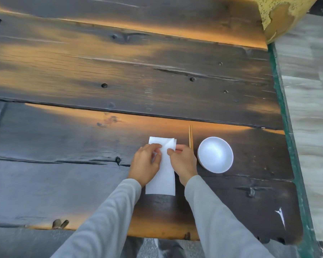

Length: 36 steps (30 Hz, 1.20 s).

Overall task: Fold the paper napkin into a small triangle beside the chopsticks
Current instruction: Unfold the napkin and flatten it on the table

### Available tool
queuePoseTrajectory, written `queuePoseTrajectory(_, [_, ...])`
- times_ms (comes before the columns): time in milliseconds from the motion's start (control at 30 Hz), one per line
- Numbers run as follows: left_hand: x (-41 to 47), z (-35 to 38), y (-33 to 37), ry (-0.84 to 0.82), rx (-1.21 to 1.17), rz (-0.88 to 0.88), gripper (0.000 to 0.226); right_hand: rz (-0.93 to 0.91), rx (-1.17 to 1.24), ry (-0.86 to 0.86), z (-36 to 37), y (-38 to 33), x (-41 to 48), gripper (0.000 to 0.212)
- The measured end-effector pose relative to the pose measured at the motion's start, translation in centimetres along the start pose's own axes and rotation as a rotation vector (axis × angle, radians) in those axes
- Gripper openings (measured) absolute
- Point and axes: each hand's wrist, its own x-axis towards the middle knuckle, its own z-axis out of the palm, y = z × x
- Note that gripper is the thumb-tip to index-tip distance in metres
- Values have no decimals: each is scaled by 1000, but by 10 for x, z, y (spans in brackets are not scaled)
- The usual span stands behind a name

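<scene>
We see napkin [161, 180] as long strip on counter [78, 164], just left of chopsticks [190, 135]. Left hand [145, 164] and right hand [183, 163] both pinch its far end, diagonal crease starting. We judge it early: triangle folds remain.

White paper napkin [162, 180]: folded to a long narrow strip, lying flat, long axis running near-to-far, far end creased diagonally with layered edges showing at its right; pale wooden chopsticks [190, 135]: paired, parallel, just beside the strip's far right edge, apart from it.
</scene>
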Motion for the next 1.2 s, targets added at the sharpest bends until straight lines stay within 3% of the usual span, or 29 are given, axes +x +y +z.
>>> queuePoseTrajectory(400, [5,-2,13,133,-285,-164,10,-100,271,-40,0,5,2,7])
queuePoseTrajectory(633, [3,-4,23,153,-465,-289,19,-154,343,-83,1,3,-5,16])
queuePoseTrajectory(867, [4,-2,23,193,-564,-375,14,-198,325,-99,1,5,-3,16])
queuePoseTrajectory(1000, [7,0,25,204,-586,-441,25,-205,307,-101,2,6,-3,15])
queuePoseTrajectory(1200, [10,-3,23,234,-562,-466,12,-220,290,-97,3,6,-3,15])
